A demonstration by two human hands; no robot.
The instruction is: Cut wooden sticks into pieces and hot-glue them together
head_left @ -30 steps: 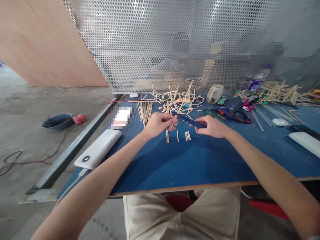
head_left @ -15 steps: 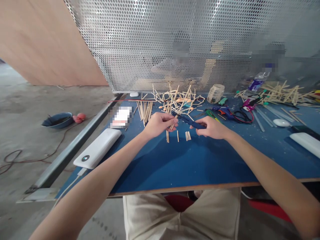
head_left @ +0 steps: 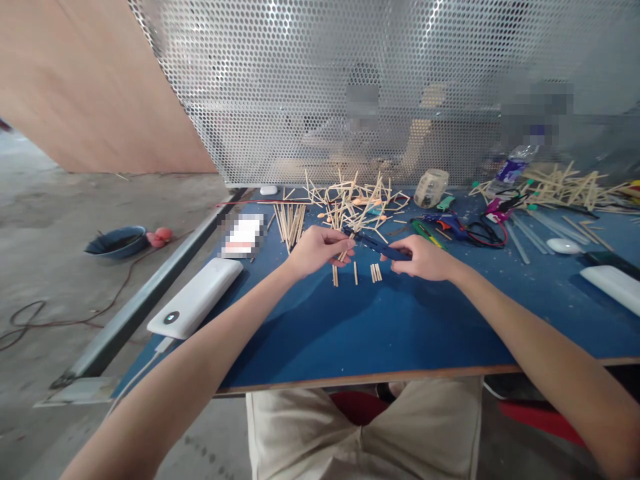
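Your left hand (head_left: 315,248) pinches a thin wooden stick (head_left: 345,252). Your right hand (head_left: 423,259) grips a dark blue cutter (head_left: 379,245), its tip at that stick. Short cut pieces (head_left: 356,273) lie on the bench (head_left: 400,320) just below both hands.

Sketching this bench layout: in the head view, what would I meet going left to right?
Blue bowl → white power bank → left hand → stick it pinches → blue cutter → right hand gripping it → white oval object.
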